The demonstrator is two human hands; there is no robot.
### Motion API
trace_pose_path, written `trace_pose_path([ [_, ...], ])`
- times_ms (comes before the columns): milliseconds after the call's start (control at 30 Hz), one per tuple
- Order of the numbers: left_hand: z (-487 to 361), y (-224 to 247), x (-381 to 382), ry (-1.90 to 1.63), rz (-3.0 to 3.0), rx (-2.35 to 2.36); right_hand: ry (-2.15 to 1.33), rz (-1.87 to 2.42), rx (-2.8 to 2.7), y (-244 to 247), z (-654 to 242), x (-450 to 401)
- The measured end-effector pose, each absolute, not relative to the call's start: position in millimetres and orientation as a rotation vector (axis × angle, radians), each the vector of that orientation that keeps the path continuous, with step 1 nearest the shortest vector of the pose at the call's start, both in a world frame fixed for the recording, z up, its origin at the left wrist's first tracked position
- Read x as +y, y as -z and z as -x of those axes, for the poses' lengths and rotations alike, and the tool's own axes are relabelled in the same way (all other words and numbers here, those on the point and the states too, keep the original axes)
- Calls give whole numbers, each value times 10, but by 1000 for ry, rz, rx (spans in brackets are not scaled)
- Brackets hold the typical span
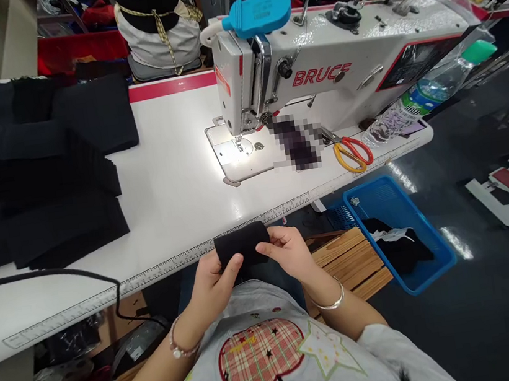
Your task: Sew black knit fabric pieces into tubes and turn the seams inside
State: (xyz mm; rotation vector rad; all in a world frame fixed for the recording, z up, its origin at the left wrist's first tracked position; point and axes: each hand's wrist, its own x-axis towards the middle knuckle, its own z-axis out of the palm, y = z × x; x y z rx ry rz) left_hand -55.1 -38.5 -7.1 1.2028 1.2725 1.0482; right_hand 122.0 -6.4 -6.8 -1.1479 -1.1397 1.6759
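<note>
While the left hand [214, 292] and right hand [286, 252] pinch one folded black fabric piece [241, 244] between thumbs and fingers, just off the worktop's [171, 164] near edge, that even two-sided grip keeps it flat. One blue basket [432, 254] sits beyond the right hand; farther off lie black fabric stacks [37, 175], too merged to count, one pair of scissors [353, 154], and one sewing machine [326, 62].

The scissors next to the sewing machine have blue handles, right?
Not quite! In the head view, the scissors have one red handle and one yellow handle, not blue ones. They do lie next to the sewing machine.
</note>
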Motion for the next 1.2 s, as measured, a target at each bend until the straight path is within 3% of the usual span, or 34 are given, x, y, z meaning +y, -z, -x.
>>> trace_pose_path([
  [333, 736, 192, -281, -766, -837, 945, -1695, 1187, -1185, 77, -1177, -62],
  [800, 728, 26, -374, -806, -980, 1014, -1706, 1164, -1205, 140, -1199, -24],
  [967, 676, 69, -432, -884, -756, 996, -1780, 1020, -1268, 213, -1244, -62],
  [1200, 538, 28, -387, -987, -357, 878, -1464, 1197, -1406, 188, -1167, -90],
])
